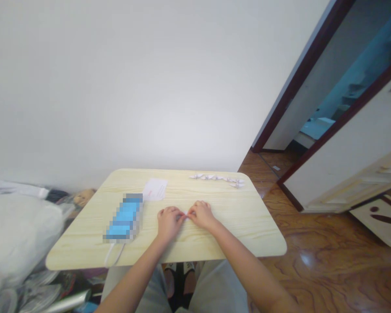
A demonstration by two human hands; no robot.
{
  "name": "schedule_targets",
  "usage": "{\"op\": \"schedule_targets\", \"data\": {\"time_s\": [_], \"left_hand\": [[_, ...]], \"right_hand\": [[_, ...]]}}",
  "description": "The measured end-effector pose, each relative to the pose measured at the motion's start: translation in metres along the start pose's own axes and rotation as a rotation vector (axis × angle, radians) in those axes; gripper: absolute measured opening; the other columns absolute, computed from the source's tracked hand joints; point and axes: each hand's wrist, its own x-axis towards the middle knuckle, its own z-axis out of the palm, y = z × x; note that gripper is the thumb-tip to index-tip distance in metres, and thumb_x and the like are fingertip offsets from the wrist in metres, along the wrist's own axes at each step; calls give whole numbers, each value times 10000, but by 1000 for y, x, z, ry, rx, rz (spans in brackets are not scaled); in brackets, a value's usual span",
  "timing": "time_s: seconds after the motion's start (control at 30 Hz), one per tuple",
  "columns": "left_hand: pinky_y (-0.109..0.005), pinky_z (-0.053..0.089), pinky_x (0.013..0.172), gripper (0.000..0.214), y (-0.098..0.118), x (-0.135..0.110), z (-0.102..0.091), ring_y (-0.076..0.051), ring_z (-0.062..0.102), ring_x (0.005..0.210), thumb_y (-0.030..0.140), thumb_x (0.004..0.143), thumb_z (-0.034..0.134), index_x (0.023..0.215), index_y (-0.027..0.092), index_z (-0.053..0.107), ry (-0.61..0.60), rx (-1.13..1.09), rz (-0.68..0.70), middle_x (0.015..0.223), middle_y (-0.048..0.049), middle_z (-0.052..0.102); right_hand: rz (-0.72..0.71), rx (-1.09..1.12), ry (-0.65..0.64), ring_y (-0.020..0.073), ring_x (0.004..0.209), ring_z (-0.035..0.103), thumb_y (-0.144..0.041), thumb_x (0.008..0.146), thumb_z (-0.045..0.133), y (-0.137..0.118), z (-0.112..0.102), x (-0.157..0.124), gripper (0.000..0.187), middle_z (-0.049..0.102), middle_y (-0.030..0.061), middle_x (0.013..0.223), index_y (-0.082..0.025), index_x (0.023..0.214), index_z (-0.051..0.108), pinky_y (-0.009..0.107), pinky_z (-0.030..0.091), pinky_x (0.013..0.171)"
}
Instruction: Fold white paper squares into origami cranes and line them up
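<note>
A small white piece point(186, 214) is held low over the middle of a pale wood-grain table point(260, 234), near the edge closest to the person. It is pinched from both sides: by the thumb and fingertips of the left hand point(170, 223) and by those of the right hand point(201, 213), with both hands closed in and nearly meeting. Only a tiny, pale bit of it is shown between the fingertips; most is covered, so its full shape and material cannot be told. Toward the far right of the table, a row of white pointed shapes point(217, 177) is laid out, twisted-looking and shaded grey in places, with a shorter white shape point(236, 185) placed just in front of its right end. To the left, a white paper sheet point(156, 189) with faint reddish marks is seen beside a blue-screened device point(123, 218), blurred by pixelation, with a white cable point(109, 255) looped over the near edge.
</note>
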Motion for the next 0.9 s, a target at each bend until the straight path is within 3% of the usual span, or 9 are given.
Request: {"op": "schedule_targets", "data": {"time_s": [0.33,0.53,0.63,0.77,0.9], "left_hand": [[-396,288,806,143,1,4,0,-231,511,912,346,709,573,720,233,660,-14,-8,-52,869,-32,648],[-419,289,838,119,-2,3,0,-235,505,940,336,713,584,747,253,662,-19,8,0,896,-28,641],[-459,233,919,141,-2,-4,3,-224,516,937,273,772,523,818,260,655,-4,70,91,914,-28,641],[-449,220,966,328,-3,-16,8,-231,461,1084,127,799,441,1060,271,579,-60,123,227,1094,-38,607],[-493,216,966,366,-3,-24,7,-262,427,1136,140,810,417,1123,286,539,-104,151,226,1192,-35,553]], "right_hand": [[192,57,-21,170,872,523,-387,645,638,6,3,12,236,610,16,862,-203,787,599,298,305,792],[182,56,-75,158,830,544,-384,591,669,6,-3,20,267,628,0,848,-212,781,592,291,312,774],[173,51,-86,163,837,545,-380,581,674,5,-6,22,273,632,0,854,-212,779,593,297,314,773],[170,38,-98,173,833,545,-363,590,665,4,-5,25,255,633,12,843,-202,777,597,306,318,766],[145,38,-114,174,816,554,-371,571,684,9,-6,27,260,642,3,819,-209,759,607,305,327,761]]}}
